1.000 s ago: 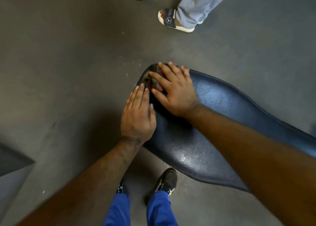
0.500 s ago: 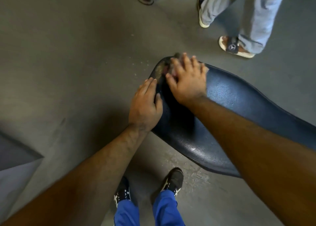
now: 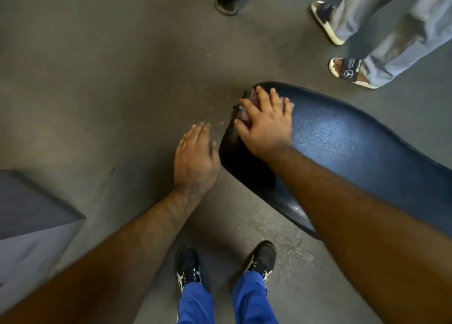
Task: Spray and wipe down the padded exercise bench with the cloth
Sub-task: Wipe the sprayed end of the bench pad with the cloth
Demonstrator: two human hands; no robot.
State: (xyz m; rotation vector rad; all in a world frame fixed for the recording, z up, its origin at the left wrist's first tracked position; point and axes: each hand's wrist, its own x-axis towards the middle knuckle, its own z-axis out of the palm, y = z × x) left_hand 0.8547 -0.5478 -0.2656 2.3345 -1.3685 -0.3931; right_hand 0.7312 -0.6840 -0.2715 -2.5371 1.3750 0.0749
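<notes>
**Head view: wiping at the far tip of the bench, spraying not in evidence**

Head view shows me, nearest, two black shoes (image 3: 261,260) and blue trouser legs on the grey floor (image 3: 97,91). Further out, my left hand (image 3: 195,154) lies flat with straight fingers, holding nothing, just beside the bench's left edge; I cannot tell whether it touches. The padded bench (image 3: 354,147) runs from the right edge of the scene to a narrow tip at centre. My right hand (image 3: 266,123) presses spread fingers onto a pinkish cloth (image 3: 254,94) at that far-left tip.

I judge the wipe is under way at the end of the pad. The dark-blue vinyl looks glossy and pebbled, with dull patches nearer me; whether it is wet I cannot say. No spray bottle shows. Farthest, a bystander's sandalled feet (image 3: 349,72) stand beyond.
</notes>
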